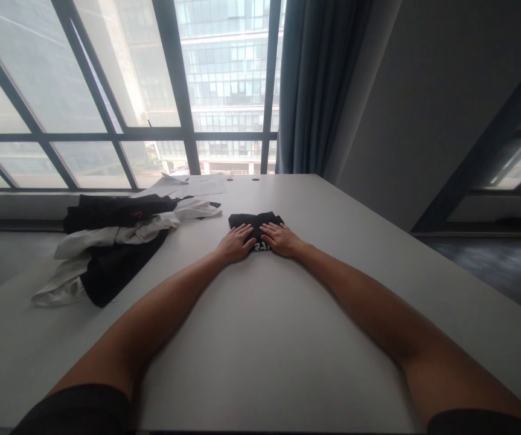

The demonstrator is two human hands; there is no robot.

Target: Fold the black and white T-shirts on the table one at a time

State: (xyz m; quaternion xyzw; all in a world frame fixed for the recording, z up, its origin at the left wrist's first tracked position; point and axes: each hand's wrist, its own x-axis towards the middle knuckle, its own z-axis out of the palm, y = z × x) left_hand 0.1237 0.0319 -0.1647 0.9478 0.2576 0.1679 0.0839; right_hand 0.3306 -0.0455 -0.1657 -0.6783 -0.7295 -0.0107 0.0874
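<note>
A black garment (255, 219), folded into a small bundle, lies on the white table (260, 338) straight ahead of me. White print shows along its near edge. My left hand (237, 243) rests flat on the left side of the bundle, fingers stretched out. On its right side lies my right hand (281, 239), also flat with the fingers extended. Both thumbs point inward and are close together above the print. Parts of the garment are hidden under my palms.
To the left, a loose pile of black and white clothes (119, 235) hangs partly over the table's edge. Papers (201, 184) lie at the far end, near two dark round holes. Beyond stand windows (224, 72) and a blue-grey curtain (314, 90); a wall is at the right.
</note>
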